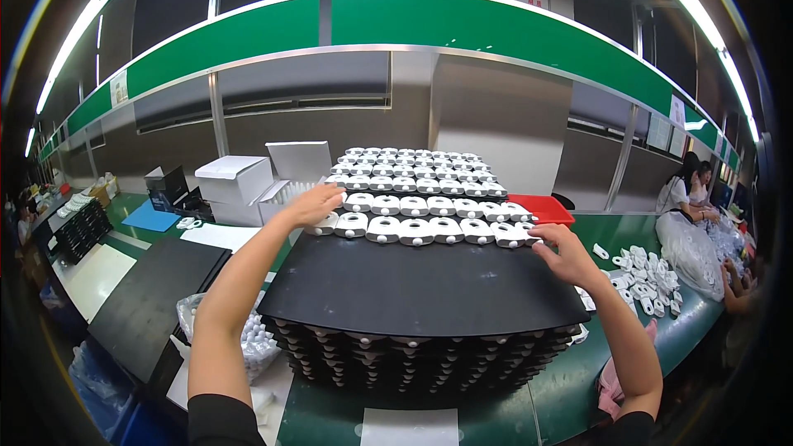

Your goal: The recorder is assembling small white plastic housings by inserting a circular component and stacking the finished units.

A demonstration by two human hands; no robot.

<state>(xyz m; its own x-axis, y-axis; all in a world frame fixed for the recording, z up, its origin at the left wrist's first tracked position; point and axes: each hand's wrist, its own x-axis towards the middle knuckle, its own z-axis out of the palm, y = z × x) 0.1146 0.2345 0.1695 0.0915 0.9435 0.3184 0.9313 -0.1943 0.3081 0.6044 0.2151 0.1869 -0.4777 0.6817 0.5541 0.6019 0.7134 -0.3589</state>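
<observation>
Several rows of white plastic housings (413, 231), each with an opening and a round white knob, lie on a black sheet (413, 281). This sheet tops a tall stack of black sheets with more white parts between the layers. My left hand (315, 206) lies with fingers stretched over the left end of the two front rows, touching the parts there. At the right end of the front row, my right hand (566, 252) has its fingertips against the last housing, with thumb and fingers apart. Neither hand visibly grips a part.
Loose white housings (648, 277) are heaped right on the green table (496, 400). A red tray (541, 209) sits behind. At left are white boxes (235, 186), black sheets (161, 289) and a bag of small white parts (256, 343). Co-workers (690, 186) sit far right.
</observation>
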